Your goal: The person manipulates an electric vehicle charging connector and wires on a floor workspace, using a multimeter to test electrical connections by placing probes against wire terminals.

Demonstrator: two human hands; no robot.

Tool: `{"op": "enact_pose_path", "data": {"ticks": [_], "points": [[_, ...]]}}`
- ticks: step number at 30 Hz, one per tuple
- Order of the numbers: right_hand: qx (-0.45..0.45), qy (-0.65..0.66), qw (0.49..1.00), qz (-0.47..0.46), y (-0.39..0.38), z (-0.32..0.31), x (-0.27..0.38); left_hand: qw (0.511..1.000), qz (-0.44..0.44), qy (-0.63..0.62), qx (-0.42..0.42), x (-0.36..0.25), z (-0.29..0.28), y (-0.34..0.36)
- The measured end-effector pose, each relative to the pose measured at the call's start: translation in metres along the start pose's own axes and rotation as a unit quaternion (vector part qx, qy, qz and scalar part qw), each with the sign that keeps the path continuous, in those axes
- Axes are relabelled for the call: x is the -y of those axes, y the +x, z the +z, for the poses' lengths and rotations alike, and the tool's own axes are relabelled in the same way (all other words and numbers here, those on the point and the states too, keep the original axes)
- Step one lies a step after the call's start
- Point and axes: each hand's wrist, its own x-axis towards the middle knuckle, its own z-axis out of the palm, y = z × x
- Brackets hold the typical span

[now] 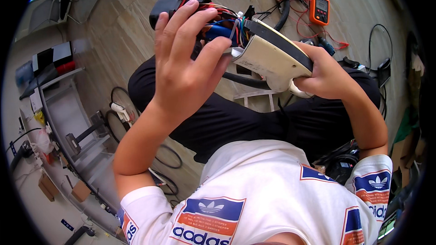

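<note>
My right hand [328, 70] is closed around the narrow end of a long cream casing [272, 59] with a black strip along its edge. At the casing's far left end, a bundle of coloured wires [240, 29] and a blue cylindrical part [219, 32] lie exposed. A black blocky head [170, 9] with some red adjoins the wires. My left hand [186, 54] is raised beside this end, its fingers stretched and apart over the head and its thumb near the wires. Contact under the left fingers is partly hidden.
On the tiled floor at the upper right lies an orange multimeter [319, 9] with red leads. A thick black cable [287, 0] loops behind the casing. A metal frame rack [68, 104] stands at left, with boxes [52, 59] near its top. Cardboard [402, 154] sits at right.
</note>
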Motion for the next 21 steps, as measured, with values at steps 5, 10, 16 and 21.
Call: {"op": "enact_pose_path", "data": {"ticks": [5,10,16,21], "points": [[-0.007,0.028,1.0,0.011,0.002,0.0,-0.003,1.0,-0.012,0.006,-0.016,0.001,0.011,0.0],[-0.008,0.012,1.0,0.009,0.001,0.001,-0.001,0.999,0.005,-0.021,0.038,0.001,-0.003,0.006],[0.01,-0.019,1.0,0.017,0.001,-0.003,0.003,0.989,0.005,-0.105,0.1,0.013,-0.032,0.038],[0.033,-0.043,0.998,0.008,-0.002,-0.002,0.008,0.965,0.018,-0.125,0.229,0.019,-0.033,0.061]]}}
